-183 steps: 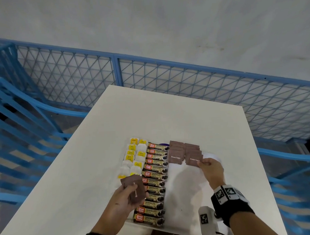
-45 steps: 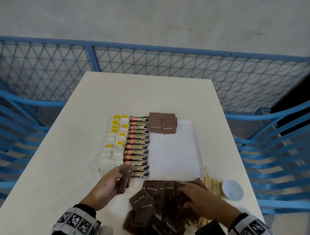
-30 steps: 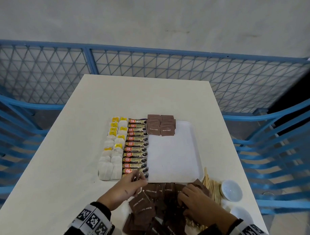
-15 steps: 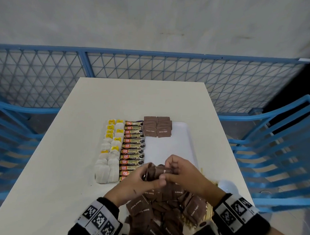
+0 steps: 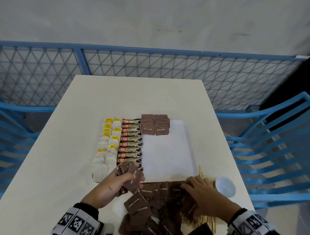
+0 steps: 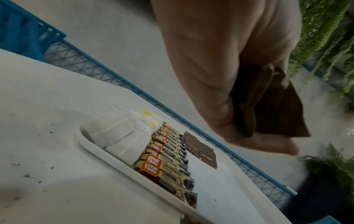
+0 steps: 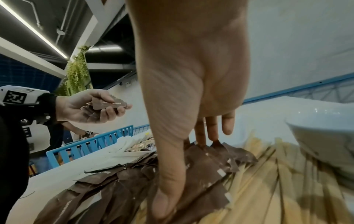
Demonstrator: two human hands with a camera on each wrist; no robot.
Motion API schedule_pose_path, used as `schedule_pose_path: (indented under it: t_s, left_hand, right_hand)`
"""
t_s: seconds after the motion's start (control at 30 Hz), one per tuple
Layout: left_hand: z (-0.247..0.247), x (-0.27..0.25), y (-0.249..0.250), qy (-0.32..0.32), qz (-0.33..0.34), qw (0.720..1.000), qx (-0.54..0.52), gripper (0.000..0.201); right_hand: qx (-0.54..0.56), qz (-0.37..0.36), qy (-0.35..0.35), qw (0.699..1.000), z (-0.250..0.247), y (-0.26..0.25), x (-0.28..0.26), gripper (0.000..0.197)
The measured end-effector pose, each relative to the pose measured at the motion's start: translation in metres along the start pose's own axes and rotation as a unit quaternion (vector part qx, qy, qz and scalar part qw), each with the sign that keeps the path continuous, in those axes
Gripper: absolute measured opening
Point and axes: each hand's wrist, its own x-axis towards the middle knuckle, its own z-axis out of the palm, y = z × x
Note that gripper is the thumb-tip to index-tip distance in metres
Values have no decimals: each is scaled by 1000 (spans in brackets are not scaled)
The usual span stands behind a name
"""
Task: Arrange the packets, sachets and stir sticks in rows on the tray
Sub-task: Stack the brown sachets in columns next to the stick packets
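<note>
A white tray holds tea bags on its left, a column of coffee stick packets and brown sugar sachets at its far end. My left hand grips a small stack of brown sachets over the tray's near left corner; the same stack fills my left wrist view. Fingers down, my right hand touches the loose pile of brown sachets in front of the tray. Wooden stir sticks lie under and beside that pile.
A small white bowl stands right of the pile, close to my right hand. Blue chairs flank the white table on both sides, and a blue mesh fence runs behind it.
Half a second ago both hands met at the stack above the tray's near edge. My right hand has since dropped back to the loose pile, while the left hand keeps the stack.
</note>
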Motion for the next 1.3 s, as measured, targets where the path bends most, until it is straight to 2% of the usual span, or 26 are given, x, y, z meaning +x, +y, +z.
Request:
schedule_pose_path:
  t_s: [0.13,0.23,0.4,0.5,0.6,0.77,0.83,0.9,0.97,1.03,1.1,1.17,1.3]
  left_hand:
    - [2,1,-3,5,11,1000,8,35]
    - [3,1,-4,4,5,1000,4,35]
    - [7,-2,-3,12,5,1000,4,39]
    - [9,-3,-1,6,17,1000,9,29]
    - [13,-3,1,0,24,1000,16,22]
    - [21,1,12,-27,51,998,1,56]
    - [26,1,18,-39,64,997,-15,61]
    - [30,1,23,-48,74,996,-31,78]
    - [31,3,25,-62,81,994,-44,85]
    - [31,4,27,-63,73,993,-63,75]
    - [30,4,30,-55,66,993,-81,52]
    - [27,4,30,-48,55,993,-98,40]
    - [19,4,30,-13,42,991,-130,52]
  right_hand:
    - [-25,-2,39,999,1,-3,3,65]
    - [-8,-15,37,999,-2,-3,5,53]
    - [86,-38,13,995,-14,-5,4,28]
    - [193,-35,-17,980,-23,-2,3,24]
    - [319,-25,-22,947,-43,-2,2,29]
    - [448,-24,58,892,-82,-10,15,30]
    - [510,-34,62,857,-93,-18,22,30]
    - [574,-54,64,815,-100,-29,30,27]
    - [613,-73,73,783,-102,-39,38,25]
    - [622,-75,100,773,-102,-48,46,25]
    - [634,-66,137,758,-101,-56,54,29]
    - [650,-57,161,740,-99,-62,59,35]
    - [695,-65,163,697,-99,-69,63,26]
